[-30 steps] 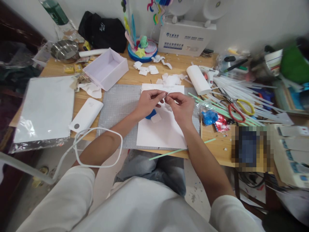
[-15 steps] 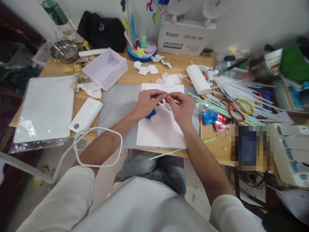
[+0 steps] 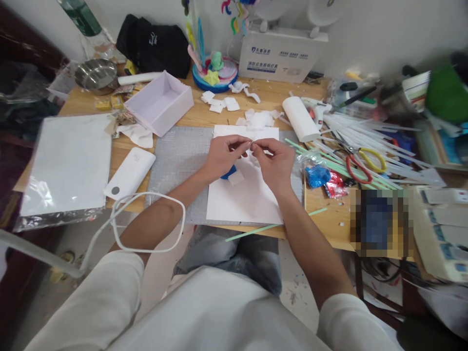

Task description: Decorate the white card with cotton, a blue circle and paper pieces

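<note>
Above a white sheet of paper (image 3: 248, 204), my left hand (image 3: 224, 155) and my right hand (image 3: 275, 161) meet fingertip to fingertip. Both are closed in a pinch. Whatever lies between the fingertips is too small to make out. Under my left hand a blue piece (image 3: 229, 172) rests on the sheet, with a small white paper square (image 3: 236, 177) against it; my hand partly hides the blue piece. The sheet lies on a grey cutting mat (image 3: 175, 161). A thin green strip (image 3: 252, 233) crosses the table's front edge, partly beneath my right forearm.
Torn white pieces (image 3: 261, 119) lie behind the sheet. To the right are a white roll (image 3: 300, 119), scissors (image 3: 358, 168), many pale strips (image 3: 369, 139) and a blue lump (image 3: 317, 176). On the left stand a lilac box (image 3: 161, 105) and a white power bank (image 3: 130, 173). A white looped tube (image 3: 146, 251) overhangs my left forearm.
</note>
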Motion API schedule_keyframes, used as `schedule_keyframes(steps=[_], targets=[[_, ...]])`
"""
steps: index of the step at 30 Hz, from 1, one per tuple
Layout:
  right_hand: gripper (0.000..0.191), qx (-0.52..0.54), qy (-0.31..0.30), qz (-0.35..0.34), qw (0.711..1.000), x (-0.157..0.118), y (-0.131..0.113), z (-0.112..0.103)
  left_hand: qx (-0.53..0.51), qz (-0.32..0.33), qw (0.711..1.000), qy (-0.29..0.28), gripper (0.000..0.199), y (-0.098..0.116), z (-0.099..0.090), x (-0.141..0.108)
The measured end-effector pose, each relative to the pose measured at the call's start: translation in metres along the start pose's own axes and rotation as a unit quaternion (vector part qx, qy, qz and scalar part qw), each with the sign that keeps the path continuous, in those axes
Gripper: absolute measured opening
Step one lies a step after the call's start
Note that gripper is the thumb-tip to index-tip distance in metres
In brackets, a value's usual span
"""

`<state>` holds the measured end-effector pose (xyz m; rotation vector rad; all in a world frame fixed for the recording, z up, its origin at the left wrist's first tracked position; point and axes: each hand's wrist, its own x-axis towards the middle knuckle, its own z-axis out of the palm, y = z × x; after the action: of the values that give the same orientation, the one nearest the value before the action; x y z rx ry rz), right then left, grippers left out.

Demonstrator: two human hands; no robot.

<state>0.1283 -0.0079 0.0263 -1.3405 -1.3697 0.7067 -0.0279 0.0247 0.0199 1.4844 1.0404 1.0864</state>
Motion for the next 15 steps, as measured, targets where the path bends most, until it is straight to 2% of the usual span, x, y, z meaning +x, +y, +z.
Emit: schedule_keyframes(steps=[7, 15], targets=[[0.009, -0.001, 0.0, 0.006, 1.0, -0.0003, -0.0042, -0.0011, 0.002, -0.006, 1.0, -0.015, 0.019, 0.0011, 0.0002, -0.0002], [0.011, -0.009, -0.009, 0.003, 1.0, -0.0009, -0.0027, -0.0006, 0.036, 0.03, 0.999, -0.003, 0.019, -0.0025, 0.0008, -0.0014]])
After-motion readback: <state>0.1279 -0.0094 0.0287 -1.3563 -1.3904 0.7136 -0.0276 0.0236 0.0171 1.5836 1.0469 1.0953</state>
